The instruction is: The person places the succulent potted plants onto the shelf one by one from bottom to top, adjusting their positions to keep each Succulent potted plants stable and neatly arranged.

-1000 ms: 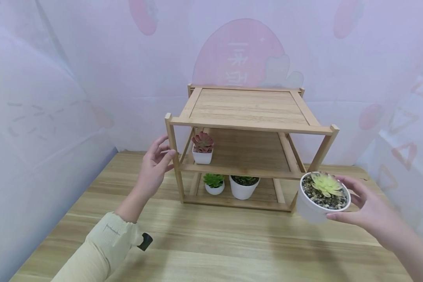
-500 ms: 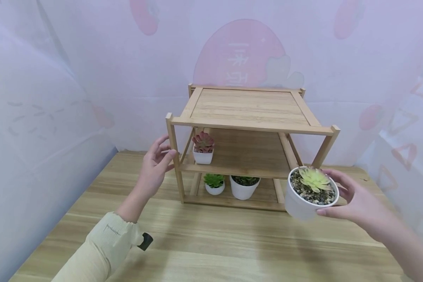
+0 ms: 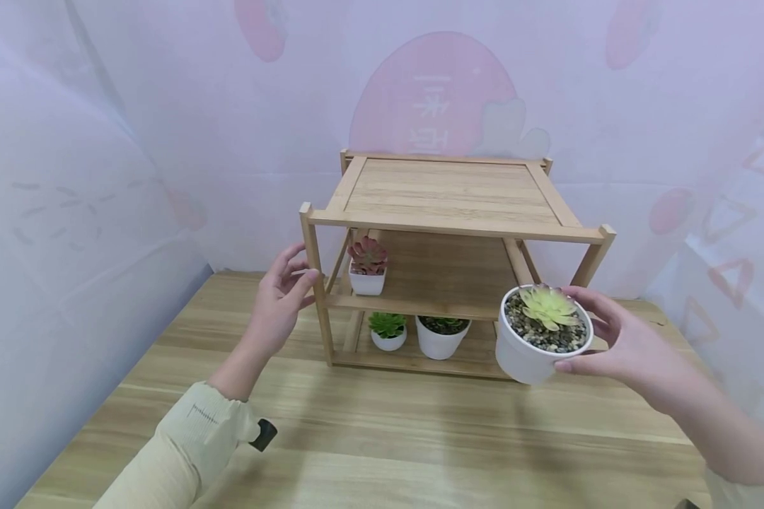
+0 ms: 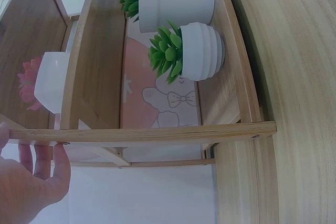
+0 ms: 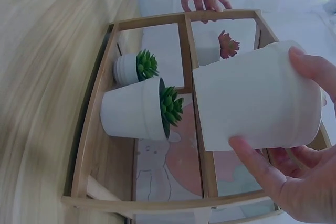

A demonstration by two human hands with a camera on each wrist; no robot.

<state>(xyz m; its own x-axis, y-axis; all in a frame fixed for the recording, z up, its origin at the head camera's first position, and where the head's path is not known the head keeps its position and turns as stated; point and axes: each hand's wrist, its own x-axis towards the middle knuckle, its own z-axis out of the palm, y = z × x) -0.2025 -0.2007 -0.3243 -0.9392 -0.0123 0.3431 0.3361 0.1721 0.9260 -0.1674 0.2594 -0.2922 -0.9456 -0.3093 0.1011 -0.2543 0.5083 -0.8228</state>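
Observation:
My right hand (image 3: 617,353) grips a white pot with a pale yellow-green succulent (image 3: 544,332) by its side, in front of the right part of the wooden shelf (image 3: 458,194). In the right wrist view, the pot's white wall (image 5: 257,98) hides part of the shelf. My left hand (image 3: 280,300) holds the shelf's front left post, thumb on the near side. On the middle tier at the left sits a red succulent in a white pot (image 3: 367,272). The bottom tier bears a small green succulent (image 3: 388,331) and a larger white pot (image 3: 441,338).
The shelf stands on a wood-grain table (image 3: 388,438). A printed pale cloth backdrop (image 3: 229,127) hangs behind it and along both sides. The shelf's right front post (image 3: 591,265) is partly hidden behind the held pot and hand.
My right hand has moved left and slightly up with the potted succulent, from beside the shelf's right post to in front of the tiers. The left hand stays on its post.

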